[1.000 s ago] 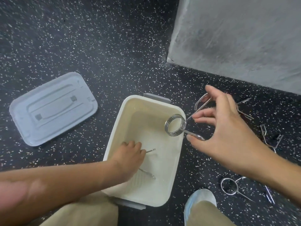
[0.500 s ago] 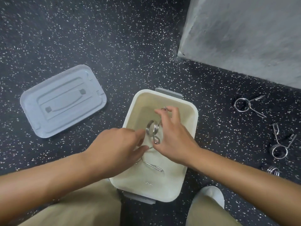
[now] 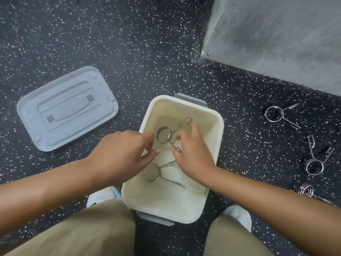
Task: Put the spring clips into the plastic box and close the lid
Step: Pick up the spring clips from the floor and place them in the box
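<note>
The plastic box (image 3: 212, 191) sat open on the floor, its lid (image 3: 66, 109) well apart to the left — two spring clips inside, three on the floor to the right. Both hands hovered over the upper clip (image 3: 164, 135): the left hand (image 3: 121, 154) had loose, empty fingers, while whether the right hand (image 3: 191, 154) gripped its arm I couldn't tell — next, I'd judge, a reach for the nearest floor clip (image 3: 313, 164).

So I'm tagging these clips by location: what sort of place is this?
Probably a gym or workshop floor, though that's a guess. The floor is dark speckled rubber, a bare concrete block stands at the back, and the spring clips resemble barbell collars.

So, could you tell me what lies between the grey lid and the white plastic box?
Only bare speckled floor separates grey lid from white plastic box, in the head view.
</note>
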